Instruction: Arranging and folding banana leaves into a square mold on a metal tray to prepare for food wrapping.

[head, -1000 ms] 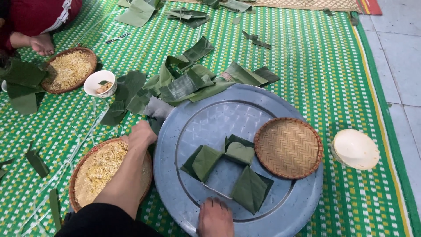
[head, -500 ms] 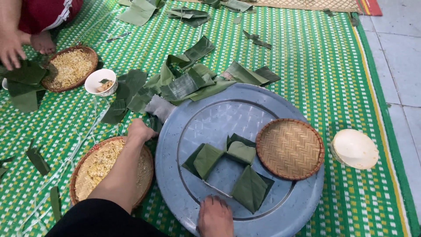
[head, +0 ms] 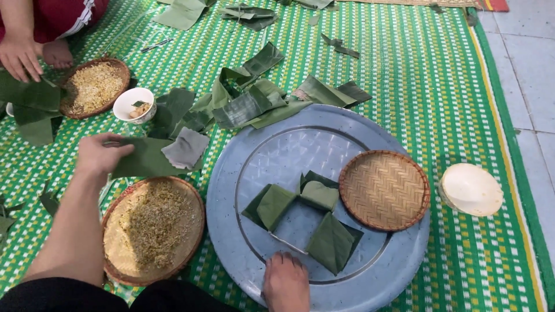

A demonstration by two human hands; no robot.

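Green woven mat (head: 404, 75) beside pale floor tiles (head: 532, 69); left hand (head: 101, 153) fingers clamped on a banana leaf (head: 147, 159).

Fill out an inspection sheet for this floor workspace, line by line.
Surface: green and white woven mat over pale floor tiles.
Job's things: green leaf under left hand; folded leaf square on round metal tray; right hand rests on the tray's near rim.
Clutter: empty woven basket, grain-filled basket, loose leaf pile, small white bowl, cream bowl.
Grippers: left hand grips the leaf; right holds nothing.
Cables: nothing seen.
Surroundings: another person's hand beside a second grain basket.
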